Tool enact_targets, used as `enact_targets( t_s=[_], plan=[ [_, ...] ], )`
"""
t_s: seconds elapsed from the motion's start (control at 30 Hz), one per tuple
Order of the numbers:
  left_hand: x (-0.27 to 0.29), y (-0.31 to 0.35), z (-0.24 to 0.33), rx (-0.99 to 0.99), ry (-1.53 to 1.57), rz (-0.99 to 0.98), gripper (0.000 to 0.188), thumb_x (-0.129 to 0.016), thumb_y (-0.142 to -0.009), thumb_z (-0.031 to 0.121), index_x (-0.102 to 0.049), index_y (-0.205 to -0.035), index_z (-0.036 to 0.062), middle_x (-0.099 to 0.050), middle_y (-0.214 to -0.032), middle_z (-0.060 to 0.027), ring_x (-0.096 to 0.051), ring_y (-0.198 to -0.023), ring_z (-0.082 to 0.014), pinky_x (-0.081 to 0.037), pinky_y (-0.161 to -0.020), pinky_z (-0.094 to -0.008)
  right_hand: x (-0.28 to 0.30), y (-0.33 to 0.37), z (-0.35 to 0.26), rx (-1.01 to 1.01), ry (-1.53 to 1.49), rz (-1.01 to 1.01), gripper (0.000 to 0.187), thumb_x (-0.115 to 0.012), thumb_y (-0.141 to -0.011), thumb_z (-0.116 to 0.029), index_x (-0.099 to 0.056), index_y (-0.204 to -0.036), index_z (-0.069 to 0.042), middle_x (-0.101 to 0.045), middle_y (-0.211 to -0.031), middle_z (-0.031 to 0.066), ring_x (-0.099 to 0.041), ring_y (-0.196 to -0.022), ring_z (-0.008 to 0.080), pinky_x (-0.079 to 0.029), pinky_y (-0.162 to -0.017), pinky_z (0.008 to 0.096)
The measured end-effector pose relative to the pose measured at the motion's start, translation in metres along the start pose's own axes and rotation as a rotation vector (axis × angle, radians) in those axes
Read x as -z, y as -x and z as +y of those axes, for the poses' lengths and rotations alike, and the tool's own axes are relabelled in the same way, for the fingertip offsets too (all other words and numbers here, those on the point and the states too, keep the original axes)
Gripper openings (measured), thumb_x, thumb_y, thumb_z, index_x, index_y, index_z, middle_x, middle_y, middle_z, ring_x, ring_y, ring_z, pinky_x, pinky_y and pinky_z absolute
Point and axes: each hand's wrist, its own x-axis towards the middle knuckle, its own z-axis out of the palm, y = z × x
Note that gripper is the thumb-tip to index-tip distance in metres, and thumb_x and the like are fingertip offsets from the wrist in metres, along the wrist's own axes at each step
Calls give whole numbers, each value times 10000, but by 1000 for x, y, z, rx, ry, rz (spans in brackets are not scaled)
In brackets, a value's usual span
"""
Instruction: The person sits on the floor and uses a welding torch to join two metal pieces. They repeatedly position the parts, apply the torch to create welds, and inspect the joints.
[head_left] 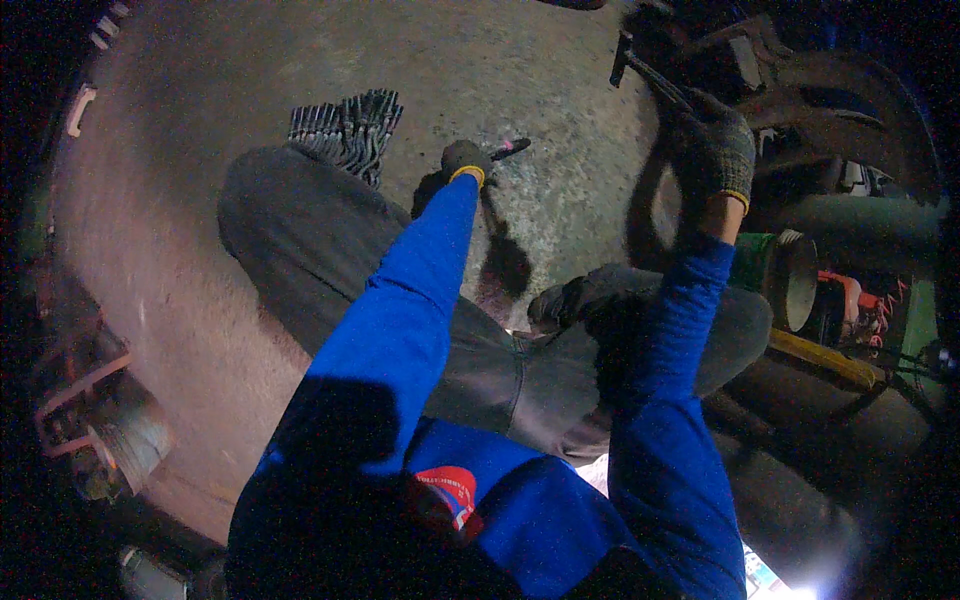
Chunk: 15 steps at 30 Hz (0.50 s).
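Note:
My left hand [464,157], in a dark knitted glove with a yellow cuff, is closed on a short dark rod [513,149]. The rod sticks out to the right, low over the concrete floor, and has a pinkish patch near its middle; its held end is hidden. Up at the right, my gloved right hand [722,152] grips a hammer [640,72] by the handle, its head raised to the upper left. Beyond my left knee lies a bundle of dark, ridged metal rods [350,132], set side by side on the floor.
I sit on the floor with my legs bent around the work spot. To the right stand a green drum-like container [790,280], a yellow bar [826,360] and red equipment [845,298]. A metal bucket [130,440] stands at the lower left. Large dark curved parts [840,90] fill the upper right.

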Motion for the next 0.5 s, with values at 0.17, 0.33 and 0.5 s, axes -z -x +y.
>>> enact_targets(
  t_s=[0.17, 0.33, 0.5],
  plan=[
    [-6, -1, -14, 39, 35, 107, 270, -623, -836, 257, -731, -1006, 77, -705, -1053, -150, -686, -988, -313, -541, -855, -408, 13, -7, -32, 50, -38, 5, 418, -678, -813, -467, -711, -1127, -193, -702, -1061, 118, -662, -975, 334, -521, -839, 423],
    [-6, -10, -9, -40, 29, 127, 231, -603, -846, 215, -728, -999, 93, -700, -1052, -161, -674, -1002, -339, -539, -863, -416, -43, -15, -36, -52, -207, -158, 401, -693, -830, -426, -705, -1141, -175, -698, -1065, 133, -663, -973, 337, -513, -838, 396],
    [1, -3, 2, -58, 46, 188, 240, -604, -852, 213, -722, -1025, 96, -687, -1100, -160, -663, -1023, -353, -536, -873, -431, -117, 7, -40, -26, -60, -371, 391, -711, -796, -401, -705, -1156, -250, -711, -1031, 103, -674, -950, 308, -522, -833, 414]
  ],
)
